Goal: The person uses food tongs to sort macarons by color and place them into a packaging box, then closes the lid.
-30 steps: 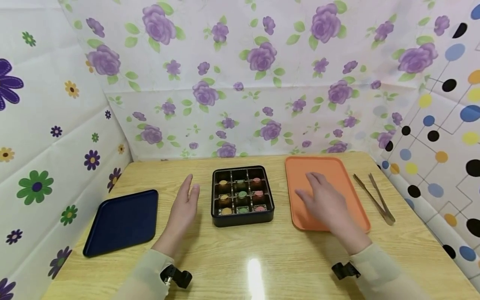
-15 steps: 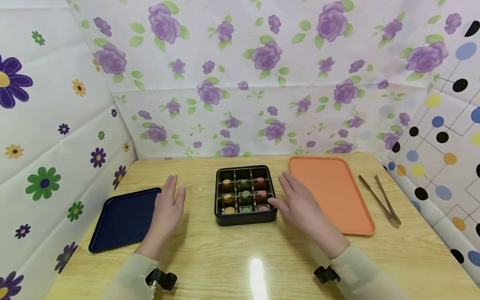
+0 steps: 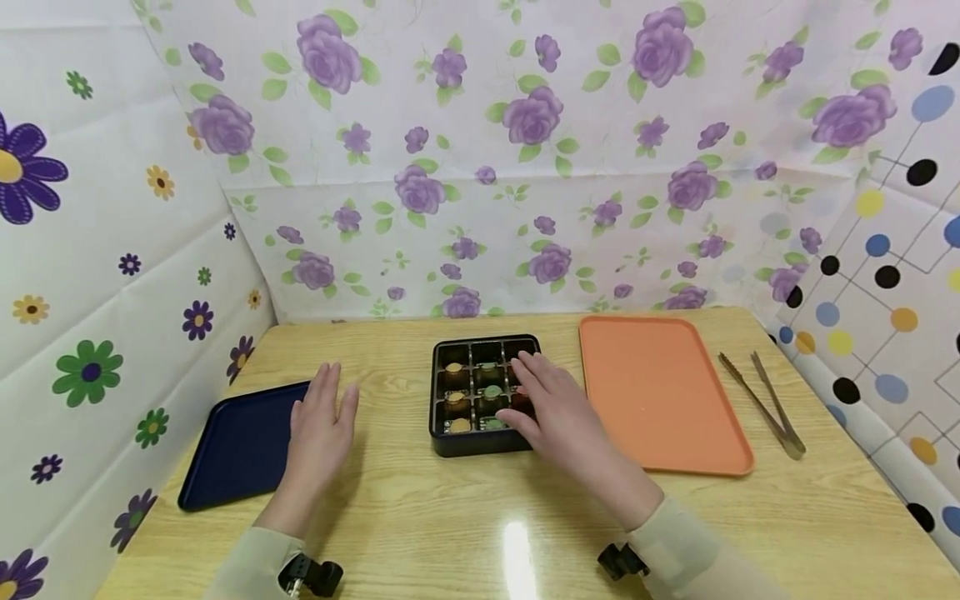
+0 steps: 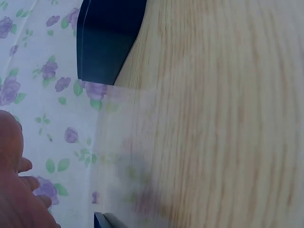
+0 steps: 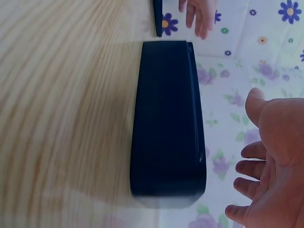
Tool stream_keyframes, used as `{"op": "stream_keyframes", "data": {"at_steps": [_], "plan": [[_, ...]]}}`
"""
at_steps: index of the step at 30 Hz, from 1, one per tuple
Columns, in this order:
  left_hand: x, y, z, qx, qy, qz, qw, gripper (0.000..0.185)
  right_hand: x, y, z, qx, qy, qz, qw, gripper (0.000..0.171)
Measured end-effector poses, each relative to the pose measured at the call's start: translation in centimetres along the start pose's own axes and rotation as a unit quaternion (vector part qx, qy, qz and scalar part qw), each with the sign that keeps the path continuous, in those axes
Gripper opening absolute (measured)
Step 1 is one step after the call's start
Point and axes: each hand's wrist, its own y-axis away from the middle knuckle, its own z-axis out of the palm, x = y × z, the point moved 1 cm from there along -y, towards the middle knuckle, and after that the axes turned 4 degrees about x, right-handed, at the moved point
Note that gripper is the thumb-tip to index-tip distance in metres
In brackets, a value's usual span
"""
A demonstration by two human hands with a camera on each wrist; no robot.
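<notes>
A black box (image 3: 450,440) divided into small cells stands at the table's middle, holding round orange, green and pink pieces. My right hand (image 3: 542,402) hovers flat over the box's right column, fingers straight, holding nothing. The right wrist view shows the box's dark side (image 5: 168,123) beside that open hand (image 5: 270,156). My left hand (image 3: 318,421) is open over the right edge of the dark blue tray (image 3: 240,446), fingers relaxed and empty. In the left wrist view the box's corner (image 4: 107,35) and part of the palm (image 4: 14,190) appear.
An orange tray (image 3: 660,392) lies right of the box, and metal tongs (image 3: 765,404) rest beyond it near the right wall. Flower-patterned sheets wall in the wooden table (image 3: 480,517) on three sides.
My right hand has moved left from over the orange tray to over the box. My left hand has drifted left from beside the box to over the blue tray's edge.
</notes>
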Motion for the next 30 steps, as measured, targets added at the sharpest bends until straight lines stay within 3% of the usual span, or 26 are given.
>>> {"op": "stream_keyframes", "data": {"at_steps": [17,24,30], "plan": [[-2.6,1.2,-2.7,-0.005,-0.038,-0.007,0.9992,0.072,-5.9,-1.8,2.3,-0.089,-0.020,-0.041,0.995,0.088],[-4.4,1.5,-3.8,0.013,-0.052,-0.017,0.9984,0.071,-8.1,-2.2,3.6,-0.109,-0.004,-0.070,0.992,0.086],[-5.6,1.4,-4.8,0.010,-0.065,-0.028,0.9975,0.071,-10.1,-2.5,4.6,-0.124,0.016,-0.101,0.987,0.086]]}}
